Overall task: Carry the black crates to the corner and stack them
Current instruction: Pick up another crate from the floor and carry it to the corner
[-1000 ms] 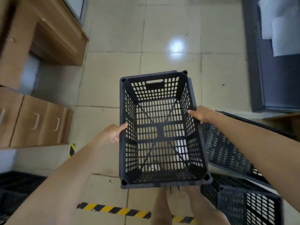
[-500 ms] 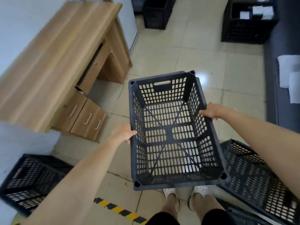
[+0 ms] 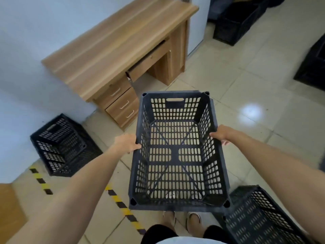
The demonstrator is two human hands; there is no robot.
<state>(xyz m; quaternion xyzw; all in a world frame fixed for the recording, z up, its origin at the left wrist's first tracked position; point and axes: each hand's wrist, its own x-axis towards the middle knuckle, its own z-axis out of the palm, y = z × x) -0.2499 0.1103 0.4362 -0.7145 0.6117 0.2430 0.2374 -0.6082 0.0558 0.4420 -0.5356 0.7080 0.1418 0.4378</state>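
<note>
I hold an empty black perforated crate point(image 3: 175, 152) level in front of me, above the floor. My left hand point(image 3: 127, 143) grips the middle of its left rim and my right hand point(image 3: 222, 135) grips the middle of its right rim. A second black crate point(image 3: 61, 145) sits on the floor at the left, against the white wall beside the desk. Another black crate point(image 3: 260, 219) lies on the floor at the lower right, partly under the one I carry.
A wooden desk point(image 3: 112, 44) with drawers point(image 3: 123, 106) stands against the wall ahead left. More black crates point(image 3: 233, 27) stand at the back and at the right edge point(image 3: 313, 64). Yellow-black tape point(image 3: 123, 206) crosses the tiled floor near my feet.
My view has swung left. The desk and the floor crate at the left have moved toward the middle of the view. Both hands keep the same grip on the carried crate.
</note>
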